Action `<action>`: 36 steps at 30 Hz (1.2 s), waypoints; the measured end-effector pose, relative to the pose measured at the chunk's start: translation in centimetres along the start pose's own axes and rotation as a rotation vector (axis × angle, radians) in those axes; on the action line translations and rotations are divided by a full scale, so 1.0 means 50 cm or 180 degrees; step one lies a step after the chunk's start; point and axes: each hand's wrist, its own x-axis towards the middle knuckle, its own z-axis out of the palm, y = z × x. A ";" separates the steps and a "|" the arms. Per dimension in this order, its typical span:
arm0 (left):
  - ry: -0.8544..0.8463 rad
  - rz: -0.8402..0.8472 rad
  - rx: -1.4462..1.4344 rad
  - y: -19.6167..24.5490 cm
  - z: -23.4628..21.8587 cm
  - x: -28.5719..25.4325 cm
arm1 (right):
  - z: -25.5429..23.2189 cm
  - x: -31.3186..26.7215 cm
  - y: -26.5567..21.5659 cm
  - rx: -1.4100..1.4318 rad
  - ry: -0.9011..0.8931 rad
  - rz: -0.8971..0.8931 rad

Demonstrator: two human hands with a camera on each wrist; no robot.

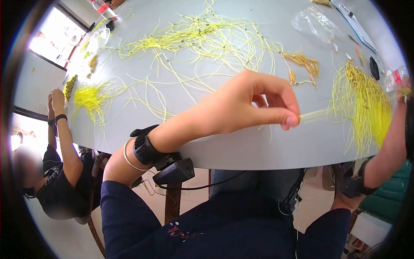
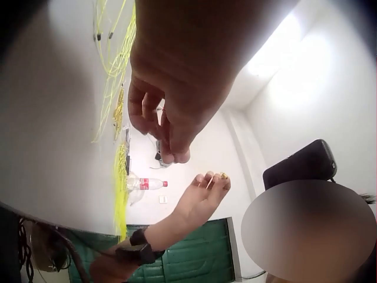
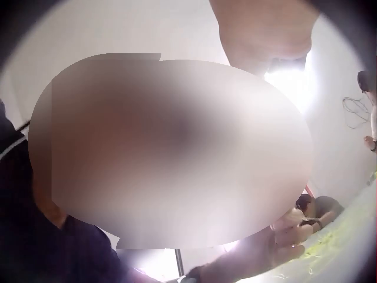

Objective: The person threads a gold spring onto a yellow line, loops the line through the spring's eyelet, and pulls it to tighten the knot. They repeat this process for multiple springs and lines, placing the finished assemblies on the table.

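In the head view my left hand (image 1: pixel 254 103) pinches a thin yellow cord (image 1: pixel 317 115) between thumb and forefinger, above the table's near edge. Motion blurs the cord, which runs right toward the hanging bundle. My right hand (image 1: pixel 403 93) is raised at the far right, partly cut off by the frame. Its fingertips pinch a small gold-coloured piece (image 2: pixel 224 175), clearer in the left wrist view. Beneath the stretch between the hands lies a thick bundle of yellow cords (image 1: pixel 373 112) with gold-coloured ends, spilling over the table edge.
On the grey table (image 1: pixel 293 149) lie a long tangle of yellow cords (image 1: pixel 202 34), several gold coils (image 1: pixel 304 62) and a yellow pile (image 1: pixel 92 99). A plastic bag (image 1: pixel 315 23) and bottles (image 1: pixel 103 8) stand farther off. Another person (image 1: pixel 60 168) sits at the left.
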 end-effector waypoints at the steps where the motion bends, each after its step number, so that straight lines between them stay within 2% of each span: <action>1: -0.0219 -0.0092 0.0053 0.004 0.000 -0.002 | -0.031 -0.003 -0.005 -0.0008 -0.0003 -0.0004; 3: -0.0550 -0.0113 0.0070 -0.001 0.002 -0.002 | -0.088 -0.011 -0.015 0.0873 -0.0157 0.0295; 4: -0.0548 -0.0093 0.0057 -0.003 0.003 -0.002 | -0.109 -0.019 -0.027 0.0857 -0.0174 0.0288; 6: -0.0851 -0.0218 0.0081 -0.007 0.004 -0.003 | -0.146 -0.038 -0.062 0.1421 -0.0749 0.0250; 7: -0.0847 -0.0194 0.0061 -0.008 0.003 -0.003 | -0.161 -0.043 -0.082 0.1806 -0.0845 0.0143; 8: -0.1035 -0.0234 0.0300 -0.007 0.000 -0.002 | -0.175 -0.047 -0.098 0.2196 -0.0941 0.0040; 9: -0.1219 -0.0278 0.0542 -0.008 0.000 -0.001 | -0.199 -0.057 -0.096 0.2184 -0.0967 0.0045; 13: -0.1077 -0.0253 0.0323 -0.014 0.006 -0.001 | -0.391 -0.120 -0.010 -0.1971 -0.2553 0.0708; 14: -0.1051 -0.0293 0.0427 -0.009 0.004 0.001 | -0.358 -0.111 -0.014 -0.3048 -0.2845 0.0857; 15: -0.1020 -0.0330 0.0531 -0.006 0.002 0.003 | -0.319 -0.086 0.019 -0.2066 -0.3090 0.1160; 16: -0.1014 -0.0310 0.0530 -0.006 0.001 0.004 | -0.219 -0.028 0.056 -0.1066 -0.3285 0.1432; 18: -0.0970 -0.0538 0.0568 -0.007 0.001 0.002 | -0.203 -0.024 0.142 -0.1539 -0.3292 0.2092; 20: -0.0958 -0.0560 0.0489 -0.015 0.001 0.001 | -0.191 0.012 0.210 -0.1885 -0.3484 0.2237; 22: -0.0957 -0.0594 0.0391 -0.018 0.000 0.002 | -0.217 0.031 0.310 -0.1910 -0.3378 0.1670; 23: -0.0969 -0.0620 0.0431 -0.017 -0.001 0.003 | -0.213 0.038 0.331 -0.1913 -0.3388 0.1677; 24: -0.0977 -0.0646 0.0473 -0.015 -0.002 0.005 | -0.211 0.045 0.349 -0.1998 -0.2998 0.1742; 25: -0.0971 -0.0646 0.0466 -0.012 -0.003 0.006 | -0.198 0.052 0.347 -0.2075 -0.2605 0.1798; 29: -0.0931 -0.0693 0.0390 -0.024 -0.005 0.005 | -0.146 0.085 0.291 -0.2043 -0.2663 0.1993; 31: -0.0904 -0.0623 0.0327 -0.030 -0.002 0.003 | -0.111 0.084 0.244 -0.2195 -0.2558 0.1640; 35: -0.0881 -0.0657 0.0472 -0.016 -0.003 0.003 | -0.021 0.072 0.110 -0.1802 -0.2556 0.1658; 36: -0.0891 -0.0619 0.0538 -0.012 -0.003 0.003 | 0.001 0.065 0.079 -0.1793 -0.2590 0.1304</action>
